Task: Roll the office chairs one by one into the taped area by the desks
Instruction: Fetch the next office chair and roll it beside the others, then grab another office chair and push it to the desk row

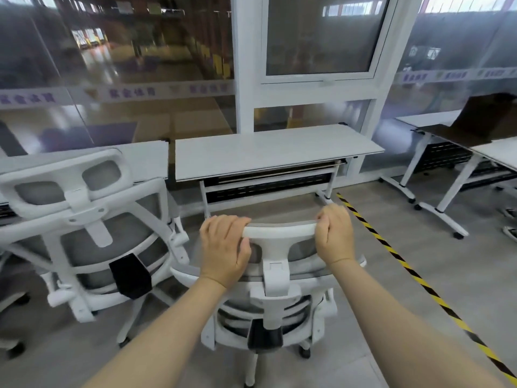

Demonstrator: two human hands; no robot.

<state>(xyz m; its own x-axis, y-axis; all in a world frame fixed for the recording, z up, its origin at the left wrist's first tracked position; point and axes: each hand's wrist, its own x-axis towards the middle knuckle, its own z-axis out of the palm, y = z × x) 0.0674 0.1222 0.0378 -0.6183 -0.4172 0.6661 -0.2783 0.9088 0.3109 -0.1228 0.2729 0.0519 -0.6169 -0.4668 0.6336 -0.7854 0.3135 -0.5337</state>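
Both forearms reach to the left hand point(225, 247) and right hand point(334, 235), each with fingers curled over an end of the headrest point(279, 229) of the office chair point(275, 298). Ahead of the grip stands the desk point(274, 149); right of it runs the striped tape point(397, 257), and left of it is a second chair point(92, 233). Push evenly through both hands, so the chair should roll straight and stay inside the tape.

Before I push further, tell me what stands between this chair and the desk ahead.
Nothing visible does. Both hands, left and right, grip the headrest of the chair, and bare floor lies up to the desk. A second chair stands close on its left; the striped tape runs on its right.
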